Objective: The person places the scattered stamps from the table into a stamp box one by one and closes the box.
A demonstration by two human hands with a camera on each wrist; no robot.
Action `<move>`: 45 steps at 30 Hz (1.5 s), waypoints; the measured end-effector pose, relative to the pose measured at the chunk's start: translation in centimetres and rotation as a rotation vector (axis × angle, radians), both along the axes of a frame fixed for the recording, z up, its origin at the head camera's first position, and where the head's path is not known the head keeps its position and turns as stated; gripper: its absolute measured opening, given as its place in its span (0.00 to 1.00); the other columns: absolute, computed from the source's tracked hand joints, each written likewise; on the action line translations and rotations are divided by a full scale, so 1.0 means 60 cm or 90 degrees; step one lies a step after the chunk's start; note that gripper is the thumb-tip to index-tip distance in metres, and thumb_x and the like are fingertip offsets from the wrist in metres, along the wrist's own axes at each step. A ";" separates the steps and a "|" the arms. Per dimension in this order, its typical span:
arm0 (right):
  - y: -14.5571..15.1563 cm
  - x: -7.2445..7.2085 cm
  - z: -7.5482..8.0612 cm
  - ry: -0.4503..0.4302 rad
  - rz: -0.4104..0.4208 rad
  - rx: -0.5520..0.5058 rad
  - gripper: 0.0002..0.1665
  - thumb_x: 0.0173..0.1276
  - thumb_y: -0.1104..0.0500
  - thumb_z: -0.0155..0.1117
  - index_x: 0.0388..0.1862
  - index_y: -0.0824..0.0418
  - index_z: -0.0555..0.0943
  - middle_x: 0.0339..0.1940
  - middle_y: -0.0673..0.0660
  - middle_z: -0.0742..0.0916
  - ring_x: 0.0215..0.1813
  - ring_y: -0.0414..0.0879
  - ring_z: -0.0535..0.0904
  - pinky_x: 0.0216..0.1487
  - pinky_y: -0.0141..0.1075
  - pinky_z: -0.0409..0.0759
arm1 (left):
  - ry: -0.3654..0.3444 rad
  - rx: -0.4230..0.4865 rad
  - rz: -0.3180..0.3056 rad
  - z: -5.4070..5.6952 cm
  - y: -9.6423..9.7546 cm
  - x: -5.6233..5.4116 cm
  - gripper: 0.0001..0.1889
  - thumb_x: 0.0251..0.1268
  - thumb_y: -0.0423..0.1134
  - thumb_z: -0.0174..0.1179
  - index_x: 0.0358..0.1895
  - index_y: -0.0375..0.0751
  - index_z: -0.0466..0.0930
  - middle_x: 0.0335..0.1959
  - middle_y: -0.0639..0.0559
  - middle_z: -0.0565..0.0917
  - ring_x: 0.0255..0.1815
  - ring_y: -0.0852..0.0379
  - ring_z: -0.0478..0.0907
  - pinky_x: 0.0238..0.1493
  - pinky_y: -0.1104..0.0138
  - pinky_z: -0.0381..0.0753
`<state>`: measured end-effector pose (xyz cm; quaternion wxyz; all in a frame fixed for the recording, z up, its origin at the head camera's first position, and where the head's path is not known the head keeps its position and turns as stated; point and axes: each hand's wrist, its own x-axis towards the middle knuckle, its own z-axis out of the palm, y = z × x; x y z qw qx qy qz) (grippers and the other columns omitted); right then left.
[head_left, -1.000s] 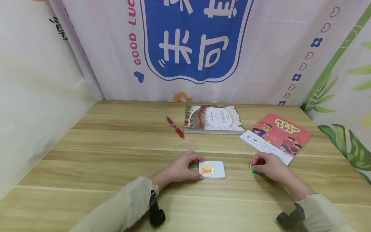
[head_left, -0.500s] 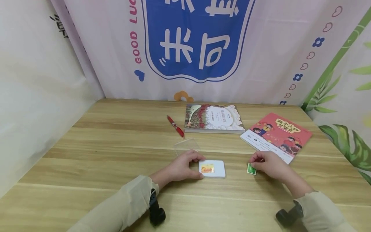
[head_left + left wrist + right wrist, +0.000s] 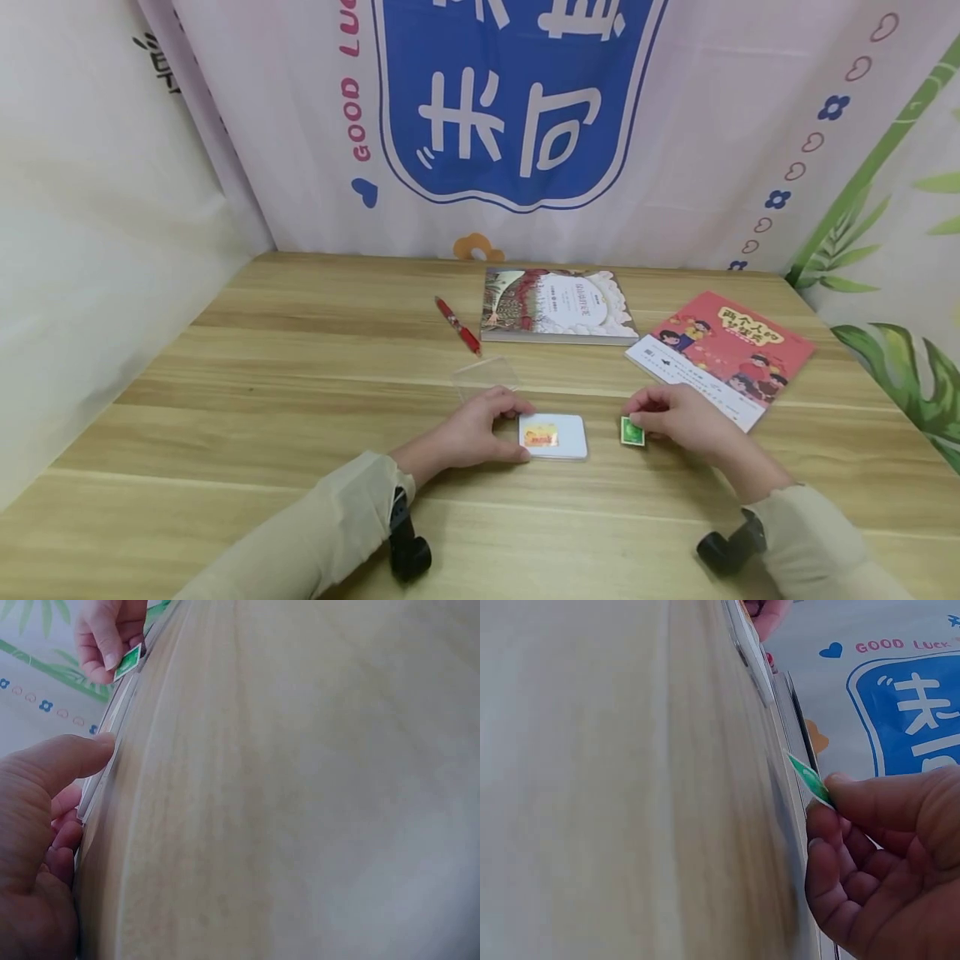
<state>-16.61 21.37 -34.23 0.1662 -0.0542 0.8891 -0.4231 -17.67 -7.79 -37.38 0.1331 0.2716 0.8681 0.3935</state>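
Observation:
My left hand (image 3: pixel 471 430) holds a flat white case (image 3: pixel 572 437) with rounded corners by its left end, thumb at the near corner and fingers at the far one. A small yellow-orange picture piece (image 3: pixel 542 435) lies on the left part of its white face. Just right of the case, my right hand (image 3: pixel 686 419) pinches a small green stamp-like piece (image 3: pixel 632 432) with a white border between thumb and forefinger. In the right wrist view the green piece (image 3: pixel 810 778) is tilted above the tabletop. The left wrist view shows my thumb (image 3: pixel 97 754) at the case's edge.
A clear plastic sheet or lid (image 3: pixel 486 375) lies behind my left hand. Farther back are a red pen (image 3: pixel 457 325), a picture book (image 3: pixel 558 307) and a red-and-white book (image 3: pixel 723 354) at the right. A printed curtain (image 3: pixel 300 167) hangs behind the wooden table (image 3: pixel 300 350).
My right hand has moved left with the green piece, bringing it closer to the white case. My left hand keeps its hold on the case. The head view has shifted slightly.

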 end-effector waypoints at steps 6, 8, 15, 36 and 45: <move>-0.014 -0.005 -0.005 -0.005 0.000 -0.038 0.10 0.65 0.61 0.58 0.42 0.64 0.79 0.37 0.56 0.80 0.37 0.46 0.71 0.36 0.35 0.73 | -0.004 0.004 -0.003 -0.003 0.003 0.002 0.25 0.45 0.40 0.71 0.52 0.45 0.78 0.48 0.55 0.74 0.48 0.59 0.69 0.54 0.65 0.70; -0.019 -0.007 -0.007 -0.008 0.002 -0.049 0.10 0.65 0.61 0.58 0.43 0.65 0.79 0.37 0.56 0.80 0.37 0.46 0.72 0.37 0.35 0.73 | -0.005 0.003 -0.002 -0.004 0.004 0.001 0.25 0.46 0.40 0.71 0.52 0.46 0.77 0.48 0.55 0.74 0.48 0.59 0.69 0.54 0.65 0.69; -0.037 -0.012 -0.011 -0.023 -0.002 -0.064 0.09 0.65 0.61 0.59 0.42 0.64 0.79 0.35 0.55 0.80 0.36 0.46 0.72 0.36 0.35 0.73 | -0.005 0.003 -0.002 -0.005 0.006 0.001 0.26 0.45 0.40 0.72 0.52 0.46 0.77 0.47 0.56 0.74 0.48 0.59 0.69 0.53 0.65 0.69; -0.090 -0.015 -0.020 0.000 0.024 -0.105 0.08 0.61 0.64 0.61 0.39 0.66 0.80 0.32 0.55 0.80 0.34 0.45 0.71 0.35 0.34 0.72 | -0.010 0.012 -0.003 -0.002 0.002 0.000 0.25 0.46 0.40 0.71 0.52 0.45 0.77 0.47 0.56 0.74 0.48 0.58 0.69 0.53 0.64 0.69; -0.107 -0.015 -0.021 0.032 0.013 -0.069 0.05 0.60 0.65 0.62 0.35 0.65 0.80 0.33 0.55 0.81 0.37 0.46 0.72 0.40 0.35 0.72 | -0.006 0.008 -0.003 -0.001 -0.001 -0.002 0.26 0.46 0.40 0.71 0.53 0.46 0.77 0.46 0.55 0.74 0.48 0.58 0.69 0.53 0.64 0.69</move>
